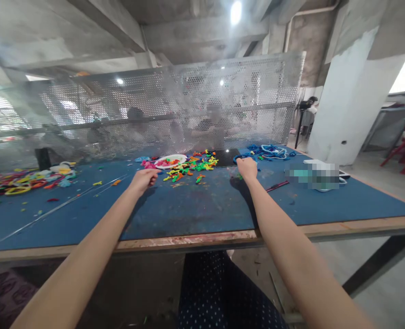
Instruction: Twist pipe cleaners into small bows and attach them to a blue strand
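Over the blue tabletop, my left hand [144, 179] is closed, its fingers curled together; whatever it may hold is too small to see. Just beyond it are bright pink pieces [148, 165] and a white plate [170, 161] with small coloured pieces on it. My right hand [247, 167] is a closed fist, with its contents hidden. A blue loop [236, 158] shows right behind its fingers, and I cannot tell whether they touch. Between the hands, a scattered pile of small green, orange and yellow plastic-looking pieces [198, 163] lies towards the back.
More coloured pieces [24, 183] heap at the table's left. A thin long rod [61, 206] lies slantwise. Blue and white cords [274, 151] and a partly blurred white item [318, 176] are on the right. A perforated metal screen [175, 109] stands behind, with people beyond it.
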Motion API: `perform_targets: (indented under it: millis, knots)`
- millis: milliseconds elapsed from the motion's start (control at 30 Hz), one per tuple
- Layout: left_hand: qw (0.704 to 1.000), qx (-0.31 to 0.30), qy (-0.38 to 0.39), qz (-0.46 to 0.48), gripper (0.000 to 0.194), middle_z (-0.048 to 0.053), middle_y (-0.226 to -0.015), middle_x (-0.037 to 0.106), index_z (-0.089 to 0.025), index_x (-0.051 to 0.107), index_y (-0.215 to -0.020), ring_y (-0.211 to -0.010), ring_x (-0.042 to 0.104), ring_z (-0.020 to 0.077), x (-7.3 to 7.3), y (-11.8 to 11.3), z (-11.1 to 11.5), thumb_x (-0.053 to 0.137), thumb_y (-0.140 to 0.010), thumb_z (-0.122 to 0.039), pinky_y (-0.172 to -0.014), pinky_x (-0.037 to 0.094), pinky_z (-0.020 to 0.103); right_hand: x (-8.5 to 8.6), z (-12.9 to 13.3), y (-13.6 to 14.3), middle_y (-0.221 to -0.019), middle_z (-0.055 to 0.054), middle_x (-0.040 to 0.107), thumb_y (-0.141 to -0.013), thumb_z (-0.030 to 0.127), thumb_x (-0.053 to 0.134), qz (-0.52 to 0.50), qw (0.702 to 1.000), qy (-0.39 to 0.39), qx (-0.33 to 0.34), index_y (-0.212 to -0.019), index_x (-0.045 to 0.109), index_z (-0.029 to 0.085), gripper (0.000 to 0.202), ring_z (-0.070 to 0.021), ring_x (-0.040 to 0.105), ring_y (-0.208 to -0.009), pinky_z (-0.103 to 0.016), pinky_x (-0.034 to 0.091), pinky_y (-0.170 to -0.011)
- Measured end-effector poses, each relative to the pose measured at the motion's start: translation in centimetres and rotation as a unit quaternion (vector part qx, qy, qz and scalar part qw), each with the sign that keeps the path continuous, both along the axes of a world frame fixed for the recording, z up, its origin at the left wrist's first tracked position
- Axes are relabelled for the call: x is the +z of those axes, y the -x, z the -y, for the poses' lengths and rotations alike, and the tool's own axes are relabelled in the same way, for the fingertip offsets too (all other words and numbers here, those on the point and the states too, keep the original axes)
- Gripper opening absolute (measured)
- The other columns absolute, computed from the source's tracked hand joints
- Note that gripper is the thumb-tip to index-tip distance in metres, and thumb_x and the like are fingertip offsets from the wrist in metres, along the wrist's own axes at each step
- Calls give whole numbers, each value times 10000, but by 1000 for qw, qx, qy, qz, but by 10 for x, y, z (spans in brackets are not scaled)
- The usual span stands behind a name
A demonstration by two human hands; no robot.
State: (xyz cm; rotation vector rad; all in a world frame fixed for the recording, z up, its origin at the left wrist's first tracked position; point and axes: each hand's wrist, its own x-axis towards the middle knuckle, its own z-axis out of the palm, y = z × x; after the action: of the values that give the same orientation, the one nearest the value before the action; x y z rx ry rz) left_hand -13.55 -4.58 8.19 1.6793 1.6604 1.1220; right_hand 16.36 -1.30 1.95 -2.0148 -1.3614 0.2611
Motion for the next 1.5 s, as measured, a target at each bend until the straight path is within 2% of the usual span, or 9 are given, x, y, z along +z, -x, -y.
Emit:
perform_targets:
  millis: [100, 233, 433, 633, 833, 1000, 1133, 1267, 1500]
  knots:
    - [995, -101, 16, -8, 285, 88, -1135, 605, -140, 574, -1138, -971, 613, 204, -6, -26, -11, 564, -901, -298, -823, 530, 409, 2, -4, 17, -1163, -78, 595, -917, 333, 552, -17, 999, -21, 46, -1148, 584, 159, 291, -209, 606, -975, -395, 522, -817]
    - [971, -240, 4, -5, 431, 74, -1150, 646, -162, 529, -1222, -1014, 624, 171, -24, -103, -27, 674, -823, -238, -866, 499, 305, 0, -6, 26, -1145, -65, 600, -902, 343, 571, -43, 995, -27, 88, -1142, 591, 138, 316, -222, 613, -953, -386, 531, -789]
    - [945, -319, 12, -66, 301, 50, -911, 659, -116, 593, -1059, -745, 639, 144, -57, -202, -36, 522, -920, -374, -687, 540, 321, -4, -8, -1, -1166, -83, 592, -926, 325, 540, -77, 997, 2, 17, -1154, 578, 172, 278, -195, 608, -966, -387, 525, -816]
    - [930, -324, -5, -174, 295, 43, -922, 643, -117, 613, -988, -790, 630, 159, -65, -190, -42, 517, -919, -388, -711, 536, 334, -8, -7, -3, -1188, -90, 582, -922, 328, 546, -138, 990, 6, -18, -1167, 572, 168, 293, -204, 599, -997, -408, 513, -843]
    - [933, -247, -82, -249, 255, 70, -1035, 632, -130, 600, -1058, -902, 624, 183, -60, -144, -49, 538, -914, -331, -795, 528, 385, -9, -2, 19, -1215, -98, 564, -911, 319, 565, -262, 962, 18, 78, -1192, 556, 158, 324, -222, 587, -1031, -428, 505, -858]
    - [937, -185, -171, -244, 274, 76, -1072, 623, -140, 591, -1088, -991, 603, 211, -55, -133, -47, 519, -922, -346, -874, 486, 435, -1, 6, 22, -1130, -77, 598, -912, 321, 565, -433, 879, 51, 193, -1158, 567, 148, 300, -196, 616, -936, -385, 535, -782]
    - [940, -183, -194, -215, 278, 68, -1013, 638, -133, 596, -1060, -941, 617, 196, -53, -138, -43, 488, -937, -357, -854, 494, 419, 10, 17, 17, -949, -42, 624, -925, 354, 540, -575, 779, -20, 249, -1063, 586, 133, 265, -129, 612, -736, -289, 531, -635]
    - [948, -204, -158, -184, 266, 70, -1042, 631, -132, 595, -1072, -920, 621, 190, -56, -152, -46, 530, -918, -339, -810, 522, 394, 19, 20, 23, -759, 7, 598, -986, 360, 405, -687, 663, -128, 271, -928, 597, 128, 307, -77, 554, -574, -228, 495, -558]
    - [957, -249, -13, -149, 293, 81, -1084, 615, -137, 568, -1136, -895, 625, 182, -69, -170, -47, 544, -912, -325, -758, 547, 369, 11, -2, 29, -1082, -72, 616, -929, 339, 536, -801, 520, -208, 214, -1124, 574, 140, 282, -170, 626, -883, -350, 540, -744]
